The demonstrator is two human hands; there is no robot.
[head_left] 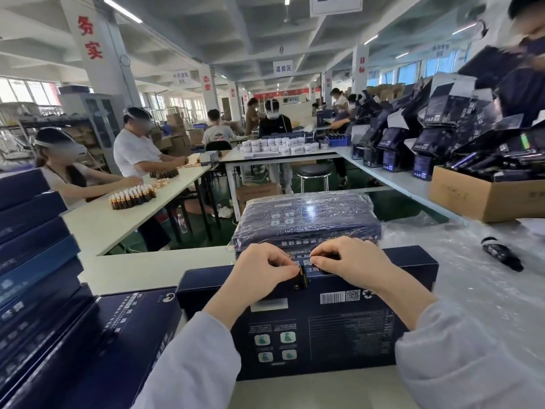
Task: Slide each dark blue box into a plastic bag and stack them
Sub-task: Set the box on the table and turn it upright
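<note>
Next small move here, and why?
Probably let go of the clasp, which left hand and right hand both pinch, and reach right for the plastic bags: the dark blue box is unbagged, the stack behind it already wrapped.

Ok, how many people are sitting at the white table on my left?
2. The nearer one sits by the brown bottles; the farther one, in a white shirt, sits beyond. More could be hidden behind them.

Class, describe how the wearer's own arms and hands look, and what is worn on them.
The left sleeve and right sleeve are loose, pale grey and long, ending at the wrists. The left hand and right hand are bare: no gloves, rings or watch show.
</note>
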